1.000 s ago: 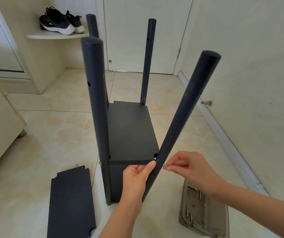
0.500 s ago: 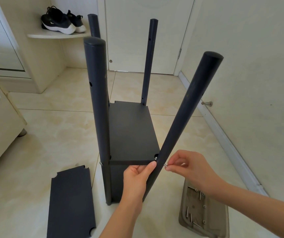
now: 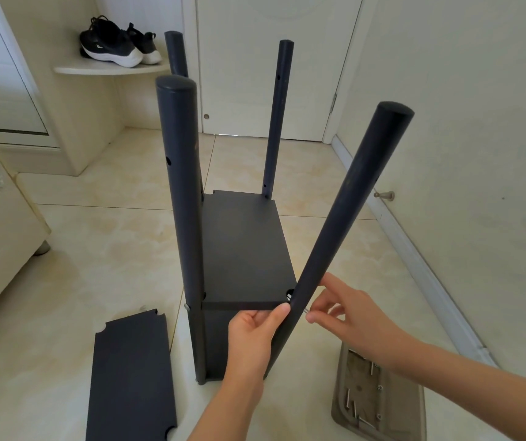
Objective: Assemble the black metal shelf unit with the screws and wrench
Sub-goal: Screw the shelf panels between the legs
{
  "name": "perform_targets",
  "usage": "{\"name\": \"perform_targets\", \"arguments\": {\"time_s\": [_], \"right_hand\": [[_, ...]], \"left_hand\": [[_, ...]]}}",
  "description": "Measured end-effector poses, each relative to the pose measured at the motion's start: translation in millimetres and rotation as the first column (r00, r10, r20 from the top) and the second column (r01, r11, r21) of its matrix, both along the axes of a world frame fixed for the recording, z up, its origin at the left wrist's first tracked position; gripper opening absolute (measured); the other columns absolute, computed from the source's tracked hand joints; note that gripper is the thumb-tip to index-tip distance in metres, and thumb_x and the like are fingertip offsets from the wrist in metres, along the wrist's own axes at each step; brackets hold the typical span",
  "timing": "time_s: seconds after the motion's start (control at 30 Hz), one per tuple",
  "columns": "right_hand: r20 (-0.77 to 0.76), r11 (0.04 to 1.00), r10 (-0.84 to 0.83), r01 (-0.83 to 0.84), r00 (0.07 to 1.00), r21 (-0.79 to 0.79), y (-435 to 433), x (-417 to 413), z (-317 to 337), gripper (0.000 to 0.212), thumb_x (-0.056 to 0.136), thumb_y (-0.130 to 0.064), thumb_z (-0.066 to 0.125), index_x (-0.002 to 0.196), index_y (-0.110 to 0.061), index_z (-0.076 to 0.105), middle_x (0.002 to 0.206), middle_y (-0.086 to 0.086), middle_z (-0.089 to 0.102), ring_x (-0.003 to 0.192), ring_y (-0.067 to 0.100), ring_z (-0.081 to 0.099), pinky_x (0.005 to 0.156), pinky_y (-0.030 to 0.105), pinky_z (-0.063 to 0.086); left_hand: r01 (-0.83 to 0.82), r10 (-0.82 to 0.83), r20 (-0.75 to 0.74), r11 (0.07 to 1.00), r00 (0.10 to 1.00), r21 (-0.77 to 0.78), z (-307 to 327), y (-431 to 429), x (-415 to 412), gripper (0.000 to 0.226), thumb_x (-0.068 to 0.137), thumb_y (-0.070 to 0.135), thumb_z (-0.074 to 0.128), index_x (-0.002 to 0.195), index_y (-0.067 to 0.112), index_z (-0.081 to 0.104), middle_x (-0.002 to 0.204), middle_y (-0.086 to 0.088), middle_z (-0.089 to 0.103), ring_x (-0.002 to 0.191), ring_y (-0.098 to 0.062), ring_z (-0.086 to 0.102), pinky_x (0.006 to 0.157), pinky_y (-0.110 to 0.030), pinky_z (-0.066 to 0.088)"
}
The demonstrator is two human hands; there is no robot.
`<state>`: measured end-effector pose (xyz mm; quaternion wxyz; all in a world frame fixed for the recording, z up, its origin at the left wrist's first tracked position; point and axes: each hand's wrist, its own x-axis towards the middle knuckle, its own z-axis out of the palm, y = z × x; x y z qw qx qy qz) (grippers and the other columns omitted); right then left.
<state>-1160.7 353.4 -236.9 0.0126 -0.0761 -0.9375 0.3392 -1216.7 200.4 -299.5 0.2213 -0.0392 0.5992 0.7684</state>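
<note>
Right now the black shelf [image 3: 242,249] stands on the floor [image 3: 96,249], near the middle, with four posts sticking up. Three posts stand straight. The near right post [image 3: 344,224] leans out to the right at the top (its lower part sits against the near right corner of the shelf's flat top).

The left hand [image 3: 252,338] holds the near edge of that flat top. Its fingers curl under the edge and its thumb presses on the leaning post.

The right hand [image 3: 350,316] is just beside the post, on its right side. Its thumb and first finger pinch a small silver screw [image 3: 305,311], and the tip of the screw touches the post. The other fingers are spread apart, and one of them rests on the post higher up.

A loose black board [image 3: 131,377] lies flat on the floor at the near left, close to the shelf. A grey tray [image 3: 414,409] sits on the floor at the near right, by the wall, with more screws [image 3: 349,399] lying in it. I cannot tell if a wrench is in there too.
</note>
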Motion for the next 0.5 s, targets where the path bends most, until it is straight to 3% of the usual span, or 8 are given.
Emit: {"name": "perform_targets", "arguments": {"time_s": [0.13,0.23,0.5], "right_hand": [[0.037,0.998,0.063,-0.062,0.997,-0.029,-2.4,-1.1,0.6,0.042,0.097,-0.031,0.057,0.134,-0.041,0.039,0.09,-0.017,0.068,0.092,-0.001,0.062,0.082,0.01,0.05],[0.041,0.995,0.079,-0.077,0.996,-0.06,-3.6,-2.8,2.1,0.043,0.098,-0.029,0.055,0.133,-0.048,0.036,0.09,-0.015,0.068,0.094,0.0,0.062,0.083,0.011,0.05],[0.065,0.995,0.077,-0.072,0.995,-0.076,-3.6,-3.6,3.8,0.04,0.098,-0.031,0.057,0.133,-0.043,0.043,0.092,-0.012,0.068,0.092,0.002,0.063,0.085,0.019,0.053]], "left_hand": [[-0.014,0.014,-0.013,1.0,1.0,-0.025,-4.6,0.6,1.3,0.003,0.087,0.028,0.075,0.084,0.028,0.075,0.084,0.012,0.077,0.078,0.0,0.072,0.065,-0.017,0.048],[-0.016,0.015,-0.03,1.0,0.999,-0.025,-6.0,0.8,1.7,0.006,0.087,0.031,0.074,0.093,0.029,0.072,0.086,0.015,0.077,0.081,0.002,0.071,0.066,-0.019,0.047],[-0.013,0.011,-0.096,1.0,0.995,-0.027,-7.5,0.1,2.1,0.004,0.09,0.026,0.072,0.094,0.027,0.072,0.084,0.017,0.076,0.08,0.005,0.069,0.056,-0.004,0.046]]}}
